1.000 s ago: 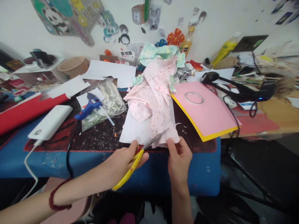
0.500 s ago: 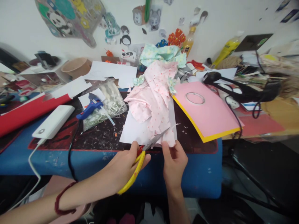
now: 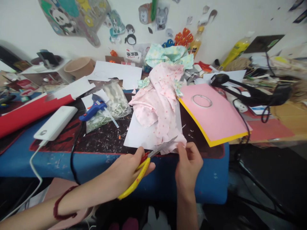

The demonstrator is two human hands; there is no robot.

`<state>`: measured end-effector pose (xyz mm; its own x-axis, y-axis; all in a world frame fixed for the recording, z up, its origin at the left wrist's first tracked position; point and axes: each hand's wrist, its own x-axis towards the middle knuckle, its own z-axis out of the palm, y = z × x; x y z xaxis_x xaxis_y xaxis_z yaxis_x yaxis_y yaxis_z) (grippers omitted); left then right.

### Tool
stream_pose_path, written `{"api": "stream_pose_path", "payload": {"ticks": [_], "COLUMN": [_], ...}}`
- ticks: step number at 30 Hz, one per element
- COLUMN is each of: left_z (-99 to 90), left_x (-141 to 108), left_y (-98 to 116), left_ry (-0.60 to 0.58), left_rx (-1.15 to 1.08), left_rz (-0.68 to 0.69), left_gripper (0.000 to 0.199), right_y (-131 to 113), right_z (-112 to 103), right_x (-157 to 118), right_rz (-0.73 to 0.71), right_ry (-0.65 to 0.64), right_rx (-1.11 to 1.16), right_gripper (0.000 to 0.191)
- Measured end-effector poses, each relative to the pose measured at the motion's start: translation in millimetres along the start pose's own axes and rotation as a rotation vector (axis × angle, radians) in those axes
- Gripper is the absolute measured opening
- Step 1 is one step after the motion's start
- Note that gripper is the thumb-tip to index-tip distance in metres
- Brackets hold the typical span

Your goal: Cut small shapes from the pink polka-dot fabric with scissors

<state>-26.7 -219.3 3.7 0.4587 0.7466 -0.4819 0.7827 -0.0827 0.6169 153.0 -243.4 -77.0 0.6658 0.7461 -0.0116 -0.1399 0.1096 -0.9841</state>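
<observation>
My left hand (image 3: pixel 130 169) is closed round the yellow and red handles of a pair of scissors (image 3: pixel 137 181). Their blades point right, against the near end of a pale pink fabric (image 3: pixel 164 108) with small red dots. My right hand (image 3: pixel 188 163) pinches that fabric's near right corner between thumb and fingers. White paper (image 3: pixel 135 134) lies under the fabric. Beyond it, green patterned fabric (image 3: pixel 168 56) is heaped at the far end.
Left of the fabric are a blue glue gun (image 3: pixel 94 108), a plastic bag (image 3: pixel 115 95) and a white power bank (image 3: pixel 56 123). To the right lie pink sheets (image 3: pixel 216 118) with a metal ring (image 3: pixel 202 101), and a black stand (image 3: pixel 251 92).
My right hand has moved to the right, drawing the fabric corner with it. The scissor blades look closer together, and my left hand has barely shifted.
</observation>
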Motion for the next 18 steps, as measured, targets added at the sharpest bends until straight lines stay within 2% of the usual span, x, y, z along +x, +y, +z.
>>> {"api": "stream_pose_path", "payload": {"ticks": [4,7,12,15,18], "left_z": [-16.5,-27.1,-42.9,-46.0,-41.6], "left_x": [-12.5,-22.1,-23.3,-10.7,8.4], "left_y": [-2.9,-9.7,-13.7,-6.0,6.2], "left_ry": [-0.045,-0.07,-0.157,-0.061,0.081], "left_rx": [0.076,0.034,-0.018,-0.02,-0.077], "left_rz": [0.046,0.064,0.088,0.082,0.091], "left_gripper": [0.036,0.035,0.034,0.042,0.039], "right_y": [-0.6,-2.7,-8.1,-9.6,-9.7], "right_z": [-7.6,-11.0,-11.8,-13.4,-15.6], "right_x": [11.4,17.5,25.1,29.8,33.5], "right_rz": [0.06,0.111,0.231,0.275,0.288], "right_ry": [0.023,0.033,-0.043,-0.081,-0.119], "right_rx": [0.066,0.145,0.289,0.312,0.297], "right_gripper": [0.034,0.034,0.025,0.013,0.02]}}
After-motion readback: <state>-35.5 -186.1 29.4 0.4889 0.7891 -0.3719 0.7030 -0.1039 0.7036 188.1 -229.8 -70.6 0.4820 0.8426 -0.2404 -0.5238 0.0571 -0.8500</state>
